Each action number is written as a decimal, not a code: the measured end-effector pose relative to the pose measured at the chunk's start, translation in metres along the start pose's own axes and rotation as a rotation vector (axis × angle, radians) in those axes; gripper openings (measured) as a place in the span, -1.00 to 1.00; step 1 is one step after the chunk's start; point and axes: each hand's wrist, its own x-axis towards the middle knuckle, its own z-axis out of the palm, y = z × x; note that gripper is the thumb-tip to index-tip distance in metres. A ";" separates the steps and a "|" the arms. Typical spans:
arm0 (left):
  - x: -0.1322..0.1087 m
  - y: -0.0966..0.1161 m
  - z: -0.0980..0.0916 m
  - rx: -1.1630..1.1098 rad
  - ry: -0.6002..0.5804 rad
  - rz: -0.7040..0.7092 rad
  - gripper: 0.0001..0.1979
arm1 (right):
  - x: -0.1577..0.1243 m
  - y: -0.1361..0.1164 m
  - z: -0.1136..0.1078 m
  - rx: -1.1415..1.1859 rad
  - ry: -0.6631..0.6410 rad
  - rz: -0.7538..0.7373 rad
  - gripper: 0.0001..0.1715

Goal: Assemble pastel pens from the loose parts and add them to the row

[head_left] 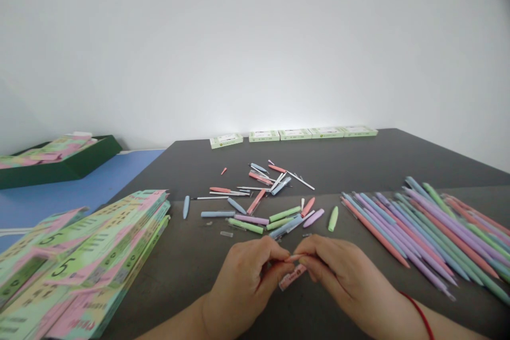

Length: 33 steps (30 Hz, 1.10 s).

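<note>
My left hand (246,279) and my right hand (338,272) meet at the near edge of a dark grey table (358,162). Both are closed in a pinch on a pink pen part (292,275) held between them; its lower end pokes out under the fingers. Just beyond the hands lies a scatter of loose pen parts (263,207): barrels, caps and thin refills in blue, pink, green and purple. A red string circles my right wrist.
Several assembled pastel pens (430,228) lie fanned out at the right. A stack of flat pink and green cartons (79,260) fills the near left. Small green boxes (295,134) line the table's far edge. A dark green tray (59,162) sits on a blue surface at left.
</note>
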 end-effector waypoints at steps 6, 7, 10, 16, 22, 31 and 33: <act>-0.001 0.001 -0.002 0.027 -0.002 0.064 -0.92 | -0.001 0.001 0.001 -0.087 -0.007 -0.046 -0.77; -0.001 0.002 -0.003 0.020 -0.007 0.067 -0.93 | 0.000 0.001 0.001 -0.087 -0.008 -0.053 -0.77; 0.000 0.004 -0.003 -0.034 -0.032 0.023 -0.93 | 0.001 0.000 0.003 -0.041 0.001 -0.049 -0.79; 0.008 -0.001 0.001 -0.305 -0.040 -0.231 -0.85 | 0.004 0.001 0.009 0.240 -0.004 0.019 -0.76; 0.010 0.004 0.005 0.054 -0.142 -0.163 -0.81 | 0.018 0.015 -0.007 0.454 0.217 0.116 -0.76; 0.008 0.003 0.018 0.334 -0.306 -0.077 -0.95 | 0.027 0.016 -0.033 0.420 0.259 0.164 -0.75; 0.009 0.002 0.014 0.167 -0.231 -0.163 -0.94 | 0.027 0.013 -0.033 0.487 0.252 0.169 -0.77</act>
